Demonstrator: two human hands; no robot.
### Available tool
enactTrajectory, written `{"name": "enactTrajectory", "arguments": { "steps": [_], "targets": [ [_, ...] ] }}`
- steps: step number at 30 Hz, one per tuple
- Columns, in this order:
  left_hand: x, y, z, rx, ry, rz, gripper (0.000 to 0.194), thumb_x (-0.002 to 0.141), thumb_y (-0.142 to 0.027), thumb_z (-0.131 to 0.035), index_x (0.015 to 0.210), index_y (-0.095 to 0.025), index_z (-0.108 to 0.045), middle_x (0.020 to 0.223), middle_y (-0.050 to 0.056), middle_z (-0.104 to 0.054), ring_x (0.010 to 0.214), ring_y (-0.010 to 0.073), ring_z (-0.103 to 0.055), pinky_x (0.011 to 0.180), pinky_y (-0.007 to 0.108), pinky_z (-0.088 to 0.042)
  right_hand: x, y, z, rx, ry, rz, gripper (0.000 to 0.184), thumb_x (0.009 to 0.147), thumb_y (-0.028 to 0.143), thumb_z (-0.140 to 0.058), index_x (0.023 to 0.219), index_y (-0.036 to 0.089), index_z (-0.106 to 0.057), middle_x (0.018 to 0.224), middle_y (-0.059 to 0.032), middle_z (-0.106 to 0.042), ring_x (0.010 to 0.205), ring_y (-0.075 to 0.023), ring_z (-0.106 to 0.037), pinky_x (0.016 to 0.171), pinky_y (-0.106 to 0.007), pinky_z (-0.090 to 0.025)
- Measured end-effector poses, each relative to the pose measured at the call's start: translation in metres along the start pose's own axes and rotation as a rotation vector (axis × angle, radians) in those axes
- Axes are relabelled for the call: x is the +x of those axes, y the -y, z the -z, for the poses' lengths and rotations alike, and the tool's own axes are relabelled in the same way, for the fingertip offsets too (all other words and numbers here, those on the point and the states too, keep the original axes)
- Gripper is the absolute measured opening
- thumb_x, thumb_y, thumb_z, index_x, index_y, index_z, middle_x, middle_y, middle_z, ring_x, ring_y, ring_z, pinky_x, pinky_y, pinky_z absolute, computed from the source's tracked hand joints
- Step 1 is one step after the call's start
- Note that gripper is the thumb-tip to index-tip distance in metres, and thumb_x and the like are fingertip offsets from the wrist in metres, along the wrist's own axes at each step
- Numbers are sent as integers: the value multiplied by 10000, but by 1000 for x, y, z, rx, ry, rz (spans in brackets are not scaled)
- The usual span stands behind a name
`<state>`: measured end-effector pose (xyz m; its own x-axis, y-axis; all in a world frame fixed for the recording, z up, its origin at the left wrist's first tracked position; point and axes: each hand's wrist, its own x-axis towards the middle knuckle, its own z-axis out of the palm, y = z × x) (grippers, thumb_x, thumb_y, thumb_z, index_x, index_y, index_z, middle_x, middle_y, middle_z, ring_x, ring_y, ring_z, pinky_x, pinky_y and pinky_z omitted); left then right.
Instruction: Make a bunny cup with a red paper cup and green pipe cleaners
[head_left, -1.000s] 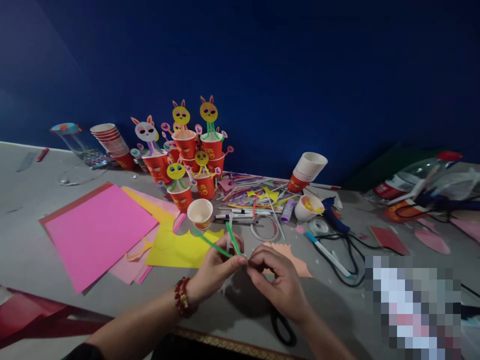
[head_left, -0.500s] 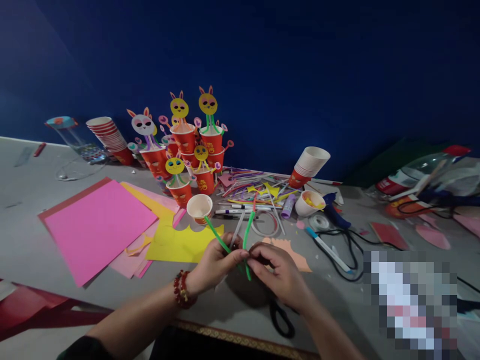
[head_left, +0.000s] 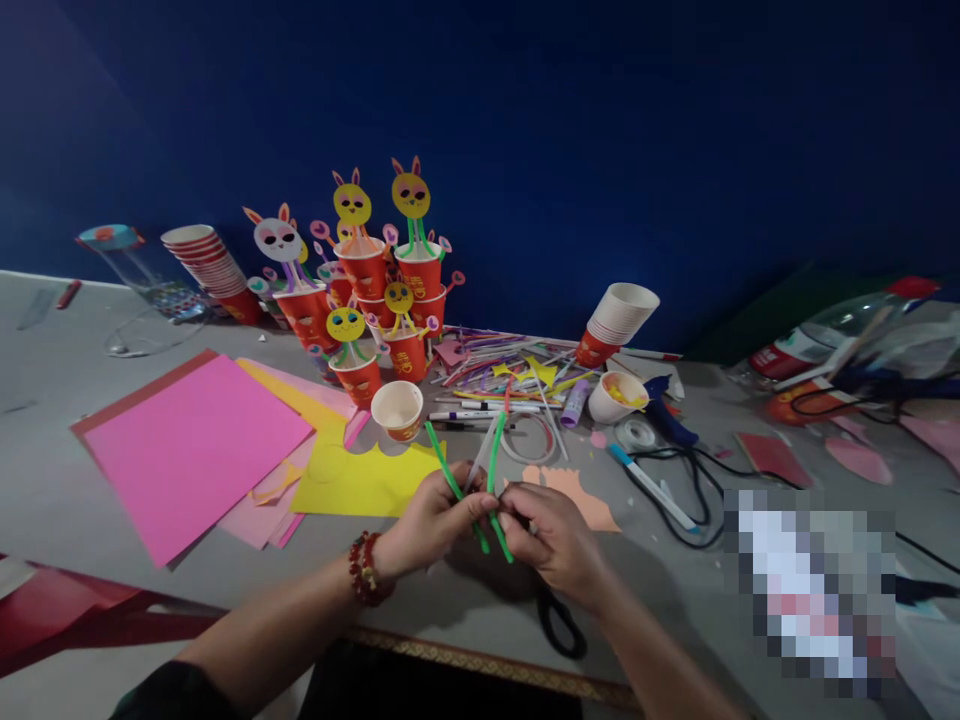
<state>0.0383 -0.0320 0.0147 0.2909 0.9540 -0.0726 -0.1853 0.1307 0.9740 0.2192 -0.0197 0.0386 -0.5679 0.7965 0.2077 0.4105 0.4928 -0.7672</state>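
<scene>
In front of me both hands meet over the table. My left hand (head_left: 442, 515) is closed, its thumb and fingers pinching green pipe cleaners (head_left: 495, 450) and a pale, whitish stick (head_left: 481, 452). The green lengths fan out above the fingers and their lower ends poke out below. My right hand (head_left: 559, 535) is closed too, its fingertips pressed against the same bundle near the middle. What exactly sits between the right fingertips is hidden. Just beyond the hands stands an open paper cup (head_left: 397, 408). Black-handled scissors (head_left: 561, 625) lie beneath the right hand, mostly covered.
Red cups with paper animal faces (head_left: 352, 205) stand at the back left. A pile of pipe cleaners (head_left: 502, 365) and a cup stack (head_left: 616, 318) are behind. Paper sheets (head_left: 195, 450) lie left; a glue gun (head_left: 667, 410), its black cord and a bottle (head_left: 832, 340) are right.
The green pipe cleaners have shifted down through the fingers, so their lower ends now stick out below. The two hands stay together. The view has tilted slightly.
</scene>
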Motion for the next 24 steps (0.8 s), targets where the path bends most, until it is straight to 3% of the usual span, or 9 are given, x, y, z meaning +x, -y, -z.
{"name": "enactTrajectory", "arguments": {
  "steps": [5,7,9,12,16,20,24],
  "targets": [
    [-4,1,-1,-20,-7,-17,386,825,-533,-676,761,-173,-550,638,-35,-441,556,87,-363,497,186,-308,-1,-2,-10,274,-39,-122,230,856,278,-456,635,218,-437,548,46,-465,514,-115,-447,504,-222,-349],
    [-6,2,-2,-30,-45,-28,389,818,-537,-682,760,-172,-560,636,-33,-442,556,89,-367,495,189,-312,-1,-2,-14,459,-15,-221,242,885,316,-423,662,224,-431,504,67,-429,430,-99,-403,437,-206,-330],
    [-7,4,-4,-38,-99,-56,389,809,-536,-693,760,-171,-567,649,-29,-458,567,91,-387,504,191,-332,-2,0,-16,479,-40,-243,244,897,318,-410,673,225,-431,503,70,-419,415,-96,-391,421,-203,-321],
    [-7,2,-10,-117,-154,-56,405,786,-541,-717,754,-175,-545,645,-37,-475,552,80,-399,494,183,-335,-3,2,-16,167,-174,-83,206,858,236,-463,654,224,-438,565,44,-456,521,-118,-443,507,-226,-343],
    [-6,-3,-19,-265,-129,56,435,760,-545,-742,751,-182,-502,572,-60,-489,464,48,-350,430,158,-252,-5,3,-13,-147,-283,173,181,841,130,-465,694,235,-454,612,28,-477,563,-141,-458,556,-252,-353],
    [-6,-5,-22,-362,-72,125,421,756,-516,-763,788,-179,-512,561,-68,-499,445,35,-353,418,141,-238,-9,3,-9,-210,-344,363,177,798,77,-474,757,249,-469,630,16,-507,569,-159,-482,563,-267,-384],
    [-1,-7,-13,-478,-213,113,458,703,-494,-815,798,-190,-485,559,-101,-460,413,14,-300,393,123,-214,-13,6,-7,-102,-373,457,209,759,57,-463,737,261,-424,600,27,-468,530,-162,-444,538,-285,-345]
  ]
}}
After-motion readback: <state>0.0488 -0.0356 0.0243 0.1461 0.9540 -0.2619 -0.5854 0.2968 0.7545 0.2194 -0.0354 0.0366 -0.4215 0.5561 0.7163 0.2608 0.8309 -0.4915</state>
